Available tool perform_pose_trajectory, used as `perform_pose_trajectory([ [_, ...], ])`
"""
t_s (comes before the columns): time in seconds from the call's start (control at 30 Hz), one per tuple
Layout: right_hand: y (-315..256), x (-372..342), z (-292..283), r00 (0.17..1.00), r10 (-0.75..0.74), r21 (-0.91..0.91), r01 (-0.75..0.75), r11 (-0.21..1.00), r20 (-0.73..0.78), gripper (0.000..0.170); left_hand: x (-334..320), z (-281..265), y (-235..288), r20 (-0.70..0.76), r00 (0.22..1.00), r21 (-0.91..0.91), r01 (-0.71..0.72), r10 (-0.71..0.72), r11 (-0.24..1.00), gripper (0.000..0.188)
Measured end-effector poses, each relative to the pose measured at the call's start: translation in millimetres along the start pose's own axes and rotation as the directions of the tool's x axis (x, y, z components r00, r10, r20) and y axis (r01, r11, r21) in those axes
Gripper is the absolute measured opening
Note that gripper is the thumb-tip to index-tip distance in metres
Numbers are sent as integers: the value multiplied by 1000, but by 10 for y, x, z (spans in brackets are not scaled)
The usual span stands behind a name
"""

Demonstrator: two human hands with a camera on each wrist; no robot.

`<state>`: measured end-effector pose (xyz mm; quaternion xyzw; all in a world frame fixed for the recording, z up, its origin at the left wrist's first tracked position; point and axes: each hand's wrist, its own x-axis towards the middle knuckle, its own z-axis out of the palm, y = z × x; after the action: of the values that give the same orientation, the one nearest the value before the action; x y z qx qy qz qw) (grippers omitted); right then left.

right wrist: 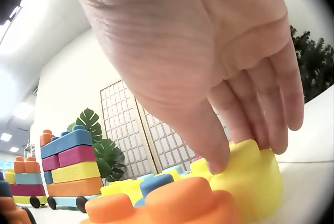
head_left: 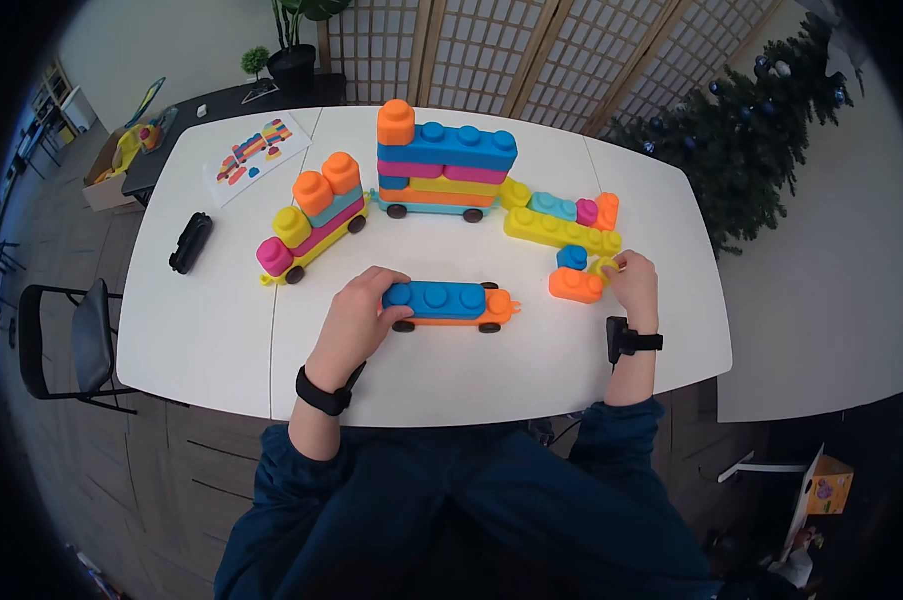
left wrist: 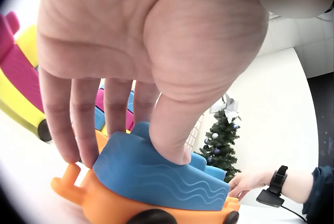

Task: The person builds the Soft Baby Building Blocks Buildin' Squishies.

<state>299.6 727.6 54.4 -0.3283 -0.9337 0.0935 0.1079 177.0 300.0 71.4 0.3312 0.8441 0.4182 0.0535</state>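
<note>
My left hand (head_left: pixel 356 318) grips the left end of a long blue brick (head_left: pixel 451 299) that sits on an orange wheeled base (head_left: pixel 441 321); the thumb lies on the near side of the brick in the left wrist view. At the right, my right hand (head_left: pixel 635 288) pinches a small yellow brick (right wrist: pixel 250 177) between thumb and fingers. An orange brick (head_left: pixel 574 286) and a small blue brick (head_left: pixel 571 258) lie beside it, and a long yellow brick (head_left: pixel 559 234) is just behind.
A tall stacked wagon (head_left: pixel 445 170) stands at the back middle, joined to a lower wagon (head_left: pixel 316 236) on its left. Teal, pink and orange bricks (head_left: pixel 607 211) lie at the right back. A picture sheet (head_left: pixel 255 158) and a black case (head_left: pixel 190 243) are at the left.
</note>
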Motion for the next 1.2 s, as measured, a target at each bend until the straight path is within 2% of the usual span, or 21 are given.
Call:
perform_pose_trajectory([
  [0.03, -39, -30, -42, 1000, -1, 1, 1, 1000, -1, 28, 3, -4, 3, -2, 1000, 1, 0, 0, 1000, 37],
  [0.1, -186, -118, -195, 977, -38, 97, 60, 994, -212, 25, -2, -11, 9, -3, 1000, -4, -1, 1, 1000, 37],
  [0.13, -281, -157, -275, 977, -39, 97, 61, 993, -210, 25, -4, -11, 7, -4, 1000, -4, 1, -1, 1000, 37],
  [0.2, -481, -246, -393, 935, -201, 312, 292, 904, -293, 23, 0, -7, -6, -4, 1000, 5, -7, 7, 1000, 37],
  [0.23, -564, -289, -391, 935, -199, 313, 290, 904, -293, 23, 0, 2, -16, -2, 1000, 6, -7, 7, 1000, 37],
  [0.3, -730, -387, -360, 909, -382, 501, 412, 761, -167, 25, -2, 17, -33, -33, 999, 2, -39, 39, 999, 40],
  [0.33, -805, -440, -339, 909, -382, 501, 412, 761, -167, 25, -1, 16, -31, -33, 999, 3, -39, 39, 999, 40],
  [0.4, -950, -546, -296, 852, -522, 567, 453, 688, -47, 26, -1, 10, -27, -34, 999, -2, -39, 39, 999, 39],
  [0.53, -1170, -681, -255, 821, -570, 561, 456, 691, 36, 26, -5, 6, -28, -36, 999, -5, -40, 40, 999, 39],
  [0.6, -1184, -682, -139, 777, -629, 592, 494, 637, 29, 27, -2, 4, -22, -31, 999, 3, -34, 34, 999, 39],
  [1.2, -1256, -782, 14, 783, -621, 644, 466, 606, 17, 27, 0, 9, 39, -22, 999, 29, -23, 24, 999, 39],
])
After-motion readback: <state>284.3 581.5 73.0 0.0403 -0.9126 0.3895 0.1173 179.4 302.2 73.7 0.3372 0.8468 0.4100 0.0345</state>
